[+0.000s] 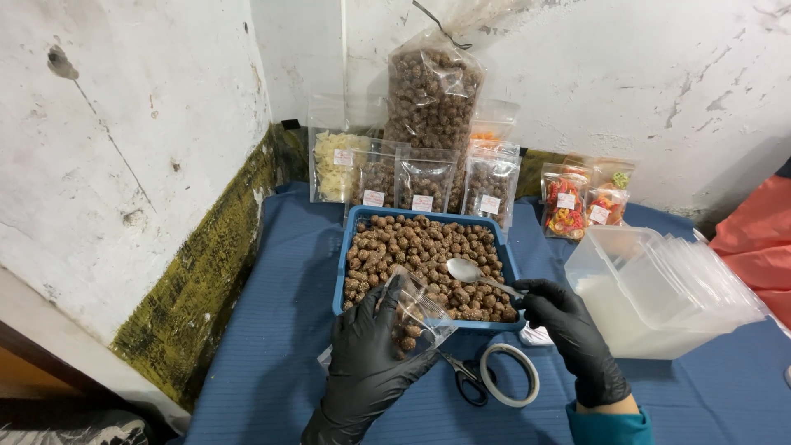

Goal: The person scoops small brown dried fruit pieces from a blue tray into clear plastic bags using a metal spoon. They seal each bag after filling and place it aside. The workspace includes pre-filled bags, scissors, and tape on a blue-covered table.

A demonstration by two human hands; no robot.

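A blue tray [345,247] full of small brown round snack balls sits in the middle of the blue cloth. My left hand [368,354], in a black glove, holds a small clear plastic bag [418,317] with a few brown balls inside, just in front of the tray's near edge. My right hand [573,334], also in a black glove, grips a metal spoon [468,270] by its handle. The empty spoon bowl hovers over the balls in the tray.
Black scissors [468,383] and a tape roll [509,375] lie between my hands. A clear tub holding empty bags [659,288] stands at the right. Filled snack bags [424,185] lean on the white wall behind the tray; colourful snack bags [568,206] stand further right.
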